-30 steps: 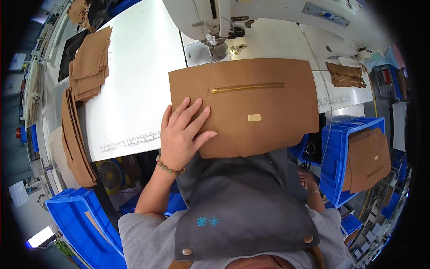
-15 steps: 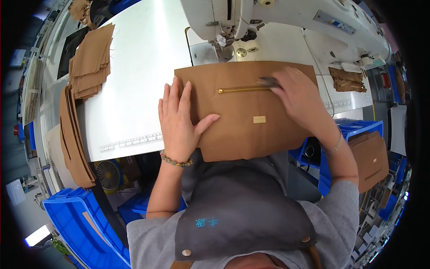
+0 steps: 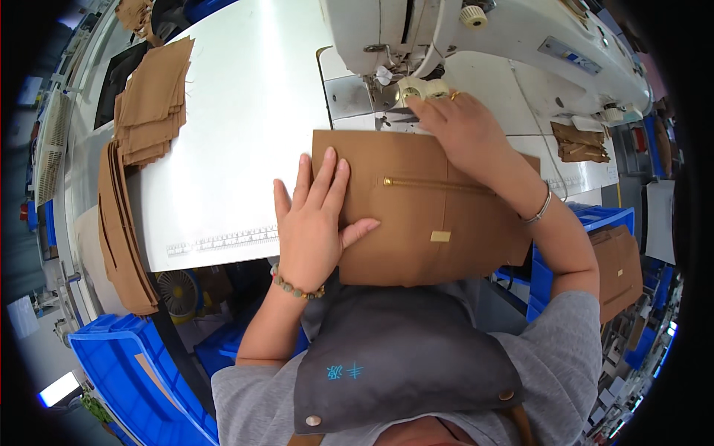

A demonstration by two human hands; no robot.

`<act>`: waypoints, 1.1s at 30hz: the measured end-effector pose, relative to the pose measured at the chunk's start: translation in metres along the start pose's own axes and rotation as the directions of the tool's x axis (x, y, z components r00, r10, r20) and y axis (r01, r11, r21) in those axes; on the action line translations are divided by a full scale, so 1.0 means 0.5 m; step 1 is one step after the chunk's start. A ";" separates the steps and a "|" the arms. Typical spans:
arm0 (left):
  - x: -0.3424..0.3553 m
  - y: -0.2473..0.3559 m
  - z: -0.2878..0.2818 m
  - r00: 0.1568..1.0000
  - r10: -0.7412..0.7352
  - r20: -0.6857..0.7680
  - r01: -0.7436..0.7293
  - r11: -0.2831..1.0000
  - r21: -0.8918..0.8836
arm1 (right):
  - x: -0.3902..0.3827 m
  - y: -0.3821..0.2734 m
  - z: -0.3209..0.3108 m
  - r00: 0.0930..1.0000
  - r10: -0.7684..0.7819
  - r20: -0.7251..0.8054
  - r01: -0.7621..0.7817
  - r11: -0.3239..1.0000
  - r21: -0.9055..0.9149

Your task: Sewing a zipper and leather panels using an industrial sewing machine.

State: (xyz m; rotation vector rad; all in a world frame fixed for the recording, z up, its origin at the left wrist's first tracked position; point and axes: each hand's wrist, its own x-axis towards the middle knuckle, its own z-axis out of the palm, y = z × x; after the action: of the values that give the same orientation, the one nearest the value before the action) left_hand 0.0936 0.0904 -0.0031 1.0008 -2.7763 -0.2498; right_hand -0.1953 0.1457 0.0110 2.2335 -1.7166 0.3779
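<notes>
1. The brown panel (image 3: 405,223) lies on the white bench (image 3: 223,149), its near edge reaching the person's lap; 12 o'clock points away from the person.
2. The left hand (image 3: 312,234) is palm down at the panel's 9 o'clock edge. Its grip is apart: fingers spread flat, thumb, index and middle finger on the panel, the other two reaching over the bench. From this grip, most of the panel lies toward 3 o'clock.
3. The right hand (image 3: 465,134) reaches beyond the panel's 12 o'clock edge, fingertips by the pale knobs (image 3: 424,89). Whether this grip is together on anything, I cannot tell. From it, the panel spreads toward 6 o'clock, partly beneath the forearm.
4. On the panel, a gold zipper (image 3: 428,184) runs sideways between the hands, its 3 o'clock end passing behind the right forearm; a small tag (image 3: 440,236) sits toward 6 o'clock from it.
5. The sewing machine (image 3: 506,33) stands at 1 o'clock from the panel, a cloth stack (image 3: 152,100) at 10, and a blue bin (image 3: 123,338) at 8.
</notes>
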 end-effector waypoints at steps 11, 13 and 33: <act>-0.035 -0.007 0.009 0.997 0.061 -0.056 -0.063 0.997 -0.045 | -0.009 0.015 0.038 1.000 0.000 -0.004 0.001 0.988 0.156; -0.037 -0.008 0.010 0.996 0.070 -0.058 -0.073 0.996 -0.046 | -0.075 0.060 -0.008 0.989 0.143 0.028 -0.145 0.986 0.088; -0.035 -0.021 0.023 0.998 0.052 -0.028 -0.052 0.999 -0.001 | -0.125 -0.033 -0.069 0.843 0.414 0.344 -0.522 0.783 0.337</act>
State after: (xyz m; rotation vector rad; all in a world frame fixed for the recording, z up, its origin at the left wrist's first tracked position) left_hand 0.1107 0.0950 -0.0185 0.9230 -2.7718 -0.2282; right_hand -0.1960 0.2188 0.0175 2.1574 -2.5625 0.6529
